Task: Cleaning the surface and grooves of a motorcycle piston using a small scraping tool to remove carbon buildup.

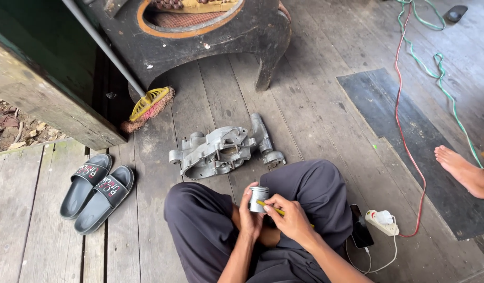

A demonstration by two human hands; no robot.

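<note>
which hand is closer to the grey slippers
Left. The left hand, holding the small metal cylinder, sits on the side toward the slippers; the right hand, with a yellow tool, is farther off, beyond the cylinder.

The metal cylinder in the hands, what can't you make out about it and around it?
- Metal cylinder, head view: its side is covered by the left hand; too small for surface detail.
- Yellow tool: its rear end is hidden under the right hand.
- Broom: handle cut off by the top edge.
- Another person's bare foot: cut off by the right edge.
</note>
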